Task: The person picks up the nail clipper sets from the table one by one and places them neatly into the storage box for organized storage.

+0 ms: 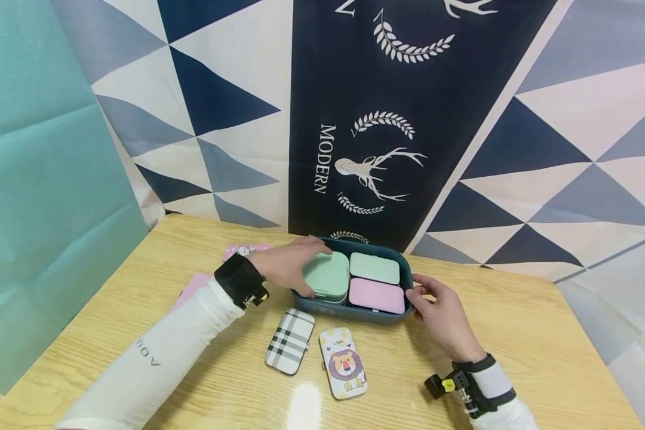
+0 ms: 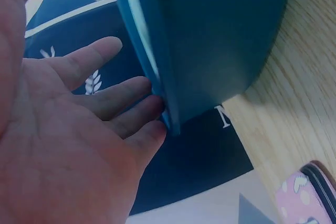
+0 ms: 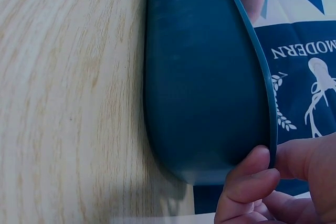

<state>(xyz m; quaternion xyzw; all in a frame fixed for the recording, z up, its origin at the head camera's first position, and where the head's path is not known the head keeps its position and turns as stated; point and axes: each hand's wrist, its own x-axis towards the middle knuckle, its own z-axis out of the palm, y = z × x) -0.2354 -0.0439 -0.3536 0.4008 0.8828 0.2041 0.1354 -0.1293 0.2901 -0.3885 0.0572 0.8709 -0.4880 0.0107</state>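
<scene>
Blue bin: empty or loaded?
Loaded: in the head view, a large green case, a pale green case and a pink case sit inside the bin. Can't tell what's underneath them.

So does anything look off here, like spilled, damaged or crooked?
Nothing visible looks spilled or damaged. One oddity: the print on the navy wall panel runs sideways, its MODERN lettering and deer head included. The plaid case and lion-print case slant differently beside the blue bin.

Left hand [image 1: 286, 264] spread; right hand [image 1: 445, 313] pinching.
</scene>
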